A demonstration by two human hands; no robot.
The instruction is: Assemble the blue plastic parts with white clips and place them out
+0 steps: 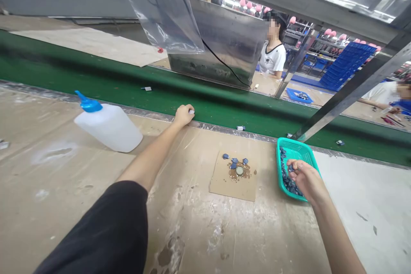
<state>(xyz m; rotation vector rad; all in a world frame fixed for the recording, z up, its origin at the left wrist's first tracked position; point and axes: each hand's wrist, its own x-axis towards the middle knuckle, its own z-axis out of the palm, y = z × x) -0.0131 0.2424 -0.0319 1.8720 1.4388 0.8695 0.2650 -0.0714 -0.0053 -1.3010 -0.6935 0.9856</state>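
Note:
My left hand [184, 115] is at the near edge of the green conveyor belt [212, 117], its fingers closed around a small whitish piece [192, 111] that is mostly hidden. Over the turquoise basket [280, 182], my right hand [306, 180] pinches a small dark blue piece [290, 168] between thumb and fingers. Many similar dark pieces [290, 185] lie inside the basket. Between my hands is a square of cardboard [236, 190]. On it, several blue pieces [234, 161] sit around a small round cap [239, 171] in a wet brown stain.
A white squeeze bottle [111, 126] with a blue nozzle stands at left. Small white-and-dark pieces [240, 128] lie on the belt. A slanted metal post [346, 94] rises behind the basket. A clear plastic sheet [167, 13] hangs above. Two people [272, 55] sit across the belt.

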